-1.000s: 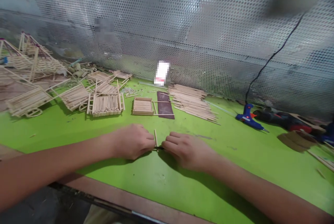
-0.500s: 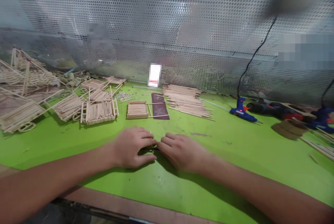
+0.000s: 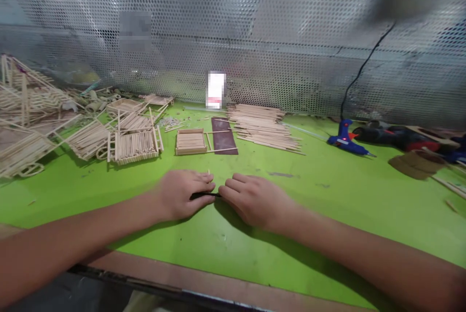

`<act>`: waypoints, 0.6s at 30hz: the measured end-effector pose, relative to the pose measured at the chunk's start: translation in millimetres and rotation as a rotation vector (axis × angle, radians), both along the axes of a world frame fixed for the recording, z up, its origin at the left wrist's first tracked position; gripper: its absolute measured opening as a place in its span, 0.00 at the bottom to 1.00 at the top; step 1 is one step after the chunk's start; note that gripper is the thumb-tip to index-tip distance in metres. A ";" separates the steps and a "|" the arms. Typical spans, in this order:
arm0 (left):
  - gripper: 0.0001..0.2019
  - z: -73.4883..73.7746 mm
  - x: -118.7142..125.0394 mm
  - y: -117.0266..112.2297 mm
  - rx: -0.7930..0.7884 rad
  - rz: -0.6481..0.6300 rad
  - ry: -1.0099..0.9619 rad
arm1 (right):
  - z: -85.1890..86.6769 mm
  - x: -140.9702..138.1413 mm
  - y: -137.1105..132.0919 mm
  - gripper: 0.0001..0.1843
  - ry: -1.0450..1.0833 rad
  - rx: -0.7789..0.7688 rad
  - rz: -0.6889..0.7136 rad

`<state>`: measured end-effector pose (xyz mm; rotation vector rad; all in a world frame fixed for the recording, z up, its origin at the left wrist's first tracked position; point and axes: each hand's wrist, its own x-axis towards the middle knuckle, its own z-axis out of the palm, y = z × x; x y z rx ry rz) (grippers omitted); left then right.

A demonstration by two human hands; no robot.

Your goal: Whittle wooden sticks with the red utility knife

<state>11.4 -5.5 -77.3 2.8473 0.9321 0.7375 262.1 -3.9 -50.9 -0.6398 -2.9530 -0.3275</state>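
Note:
My left hand [image 3: 182, 194] rests low over the green table, thumb and fingers closed together. The pale tip of a thin wooden stick [image 3: 208, 172] pokes out beyond its fingertips; the rest is covered. My right hand [image 3: 251, 200] is closed, fingers curled, just to the right. A narrow black blade-like strip [image 3: 206, 195] runs from the right fingertips to between the left thumb and fingers; its other end is hidden in the right hand. Beyond the hands lies a small stick-built cart [image 3: 191, 141], its two shafts reaching over a dark brown plate [image 3: 223, 139].
A pile of thin sticks [image 3: 264, 127] lies at the back middle. Several stick-built carts [image 3: 135, 147] crowd the left. A blue glue gun [image 3: 347, 141] with a black cord and a brown tape roll [image 3: 415, 162] are at the right. A perforated metal screen [image 3: 233, 25] stands behind.
The view has tipped down slightly, so everything sits higher. My left thumb has closed up toward the fingers, and small pale bits seen by it before no longer show. More of the black strip shows.

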 end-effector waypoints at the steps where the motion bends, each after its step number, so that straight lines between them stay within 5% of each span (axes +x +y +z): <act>1: 0.16 0.6 0.1 -0.3 0.002 0.000 0.000 | -0.2 2.1 -0.4 0.06 0.005 0.001 -0.004; 18: 0.13 16.3 -3.9 -3.7 0.038 -0.058 -0.045 | 5.4 6.5 -0.9 0.06 -0.025 -0.030 -0.031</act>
